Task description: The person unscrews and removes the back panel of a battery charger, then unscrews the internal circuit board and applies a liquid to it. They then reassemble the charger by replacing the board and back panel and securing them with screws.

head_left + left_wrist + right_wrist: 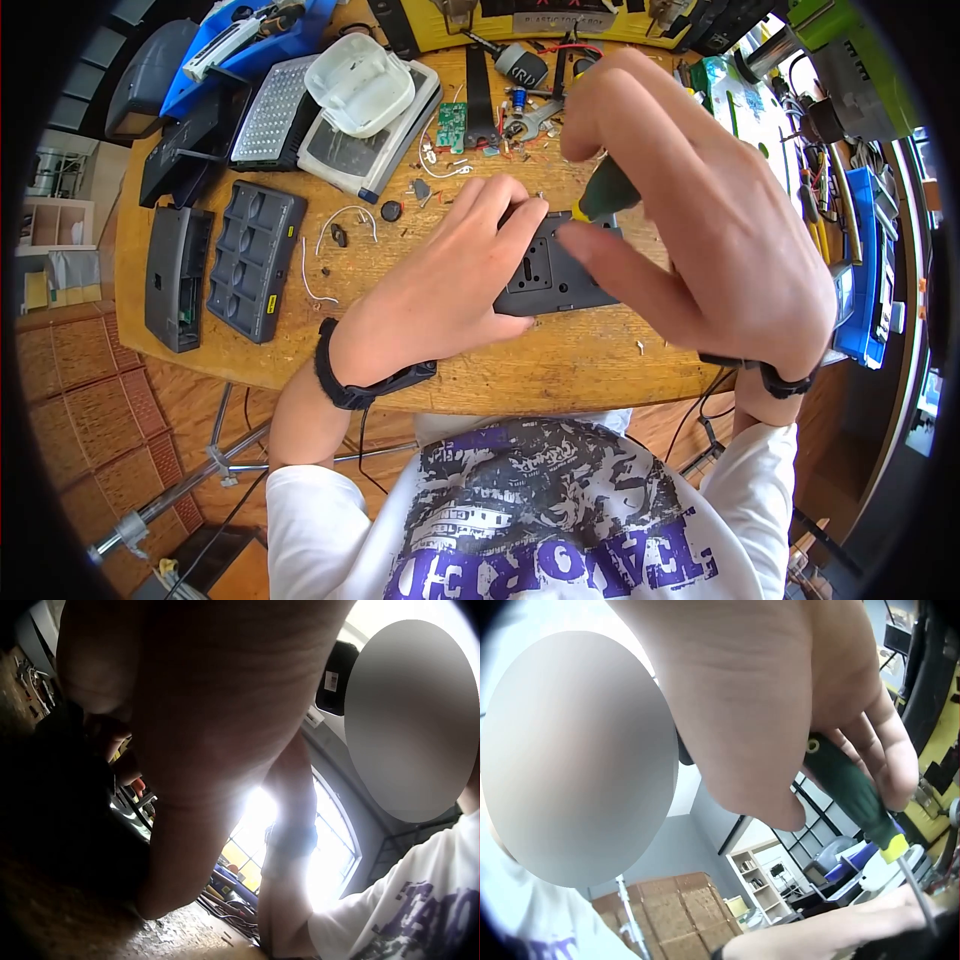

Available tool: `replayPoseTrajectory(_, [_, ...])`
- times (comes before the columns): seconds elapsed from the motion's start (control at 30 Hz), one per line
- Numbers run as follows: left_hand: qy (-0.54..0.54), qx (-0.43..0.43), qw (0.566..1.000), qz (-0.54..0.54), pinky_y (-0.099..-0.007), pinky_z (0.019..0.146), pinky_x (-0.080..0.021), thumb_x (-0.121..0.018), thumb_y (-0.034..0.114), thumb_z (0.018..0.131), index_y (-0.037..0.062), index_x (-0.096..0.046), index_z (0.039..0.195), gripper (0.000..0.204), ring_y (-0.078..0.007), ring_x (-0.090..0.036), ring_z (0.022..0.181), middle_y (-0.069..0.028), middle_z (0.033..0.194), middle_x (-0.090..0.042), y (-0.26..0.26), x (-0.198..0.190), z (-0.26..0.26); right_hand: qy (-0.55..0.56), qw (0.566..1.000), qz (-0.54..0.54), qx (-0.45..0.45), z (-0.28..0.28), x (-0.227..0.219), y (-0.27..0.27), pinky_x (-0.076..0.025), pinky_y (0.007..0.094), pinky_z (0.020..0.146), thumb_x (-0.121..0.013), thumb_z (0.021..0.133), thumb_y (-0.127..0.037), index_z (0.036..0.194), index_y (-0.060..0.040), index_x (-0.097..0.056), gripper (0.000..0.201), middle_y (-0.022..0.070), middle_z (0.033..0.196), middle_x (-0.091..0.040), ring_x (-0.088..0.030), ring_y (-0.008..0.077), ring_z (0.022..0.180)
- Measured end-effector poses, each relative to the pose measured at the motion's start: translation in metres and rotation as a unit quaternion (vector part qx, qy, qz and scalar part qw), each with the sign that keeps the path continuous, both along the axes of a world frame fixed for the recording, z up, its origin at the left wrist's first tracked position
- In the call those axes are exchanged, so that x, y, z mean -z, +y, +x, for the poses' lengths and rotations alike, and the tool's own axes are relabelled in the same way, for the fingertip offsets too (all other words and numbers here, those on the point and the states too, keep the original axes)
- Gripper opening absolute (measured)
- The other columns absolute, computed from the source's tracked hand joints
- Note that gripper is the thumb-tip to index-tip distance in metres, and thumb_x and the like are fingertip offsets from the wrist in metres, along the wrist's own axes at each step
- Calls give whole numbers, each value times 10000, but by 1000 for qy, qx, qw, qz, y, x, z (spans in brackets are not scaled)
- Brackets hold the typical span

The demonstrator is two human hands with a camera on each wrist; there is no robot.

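Note:
My left hand [430, 280] grips the left side of a black plastic housing [578, 278], which lies on the wooden table with slots and holes facing up. Its thumb is at the near edge and its fingers reach the far side. Above the housing, my right hand [715, 215] holds a screwdriver [608, 190] with a dark green handle and yellow collar. In the right wrist view the screwdriver [847, 787] points its metal shaft down, with the fingers along one side of the handle and the thumb apart from it. The tip is hidden in the head view.
Two dark plastic casings [255, 262] lie at the left. Behind them are a clear plastic box [360, 85] and a blue bin [240, 50]. A green circuit board [451, 128], a wrench [535, 120] and wire scraps lie at the back. Tools and blue trays [868, 265] line the right side.

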State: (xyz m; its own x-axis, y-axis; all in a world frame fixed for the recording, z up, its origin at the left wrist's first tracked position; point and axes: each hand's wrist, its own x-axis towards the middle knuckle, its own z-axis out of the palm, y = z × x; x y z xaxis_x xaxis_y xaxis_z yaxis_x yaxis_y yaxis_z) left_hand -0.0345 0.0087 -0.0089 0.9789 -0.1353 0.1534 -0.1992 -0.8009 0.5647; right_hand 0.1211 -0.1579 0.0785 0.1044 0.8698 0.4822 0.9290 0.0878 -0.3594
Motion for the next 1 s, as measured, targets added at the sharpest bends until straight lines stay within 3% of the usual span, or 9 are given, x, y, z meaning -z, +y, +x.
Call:
replayPoseTrajectory(0.13, [-5, -4, 1000, 3, -465, 1113, -484, -917, 132, 704, -147, -513, 1374, 831, -414, -502, 1300, -229, 1323, -504, -1, -1, -3, -82, 995, -50, 1, 1, -7, -8, -465, 389, 541, -872, 900, -282, 992, -50, -583, 382, 76, 769, -565, -573, 294, 612])
replayPoseTrajectory(0.23, [-2, 7, 1000, -1, -464, 1116, -481, -915, 132, 704, -139, -517, 1380, 831, -414, -503, 1304, -230, 1321, -507, 2, 4, 0, -130, 982, -127, 51, -2, -14, -12, -486, 410, 570, -815, 914, -132, 1048, -27, -578, 291, 117, 867, -588, -613, 327, 684])
replayPoseTrajectory(0.4, [4, -1, 1000, -1, -459, 1124, -480, -915, 139, 704, -137, -521, 1389, 836, -409, -503, 1308, -228, 1321, -508, 0, 0, -1, 2, 999, -3, -40, -6, 2, -3, -464, 400, 532, -857, 899, -225, 1027, -53, -575, 355, 92, 772, -573, -577, 293, 587])
replayPoseTrajectory(0.47, [15, 1, 1000, -6, -458, 1126, -479, -916, 140, 703, -138, -523, 1390, 840, -409, -503, 1309, -228, 1320, -509, 0, 2, -1, -58, 997, -41, -21, -7, -3, -8, -470, 397, 534, -863, 911, -253, 1023, -56, -571, 370, 96, 795, -584, -592, 272, 589])
replayPoseTrajectory(0.57, [-11, -3, 1000, 8, -456, 1124, -482, -917, 138, 700, -135, -525, 1388, 838, -409, -504, 1307, -226, 1317, -508, 1, 3, 0, -126, 981, -125, 82, 0, -7, -13, -505, 390, 582, -831, 902, -118, 1024, -39, -559, 308, 126, 969, -608, -628, 264, 688])
replayPoseTrajectory(0.7, [8, -6, 1000, -5, -457, 1119, -487, -923, 140, 705, -134, -527, 1386, 834, -405, -507, 1303, -223, 1314, -505, 0, 0, -1, -6, 1000, -17, -3, -3, -5, 0, -538, 385, 692, -848, 878, -117, 1081, -16, -579, 352, 143, 971, -607, -631, 306, 724])
replayPoseTrajectory(0.8, [3, -4, 1000, -3, -456, 1115, -489, -927, 140, 709, -133, -522, 1388, 837, -402, -509, 1299, -220, 1310, -503, 1, 1, -1, -36, 997, -63, -37, 2, -5, -5, -526, 383, 665, -861, 862, -129, 1067, -13, -598, 352, 142, 934, -616, -623, 315, 707])
replayPoseTrajectory(0.83, [-4, -2, 1000, -2, -455, 1113, -490, -928, 139, 710, -131, -519, 1390, 838, -402, -510, 1296, -219, 1308, -503, 0, 1, -2, -65, 996, -60, 34, -2, -5, -6, -519, 377, 642, -872, 859, -159, 1022, -13, -615, 338, 132, 867, -617, -617, 316, 683])
replayPoseTrajectory(1.0, [-4, -5, 1000, -2, -447, 1113, -490, -928, 136, 710, -132, -520, 1384, 833, -399, -512, 1295, -217, 1303, -506, 1, 2, -2, -119, 987, -89, 56, 1, -6, 0, -503, 371, 617, -882, 857, -193, 996, -21, -621, 342, 117, 818, -617, -586, 308, 644])
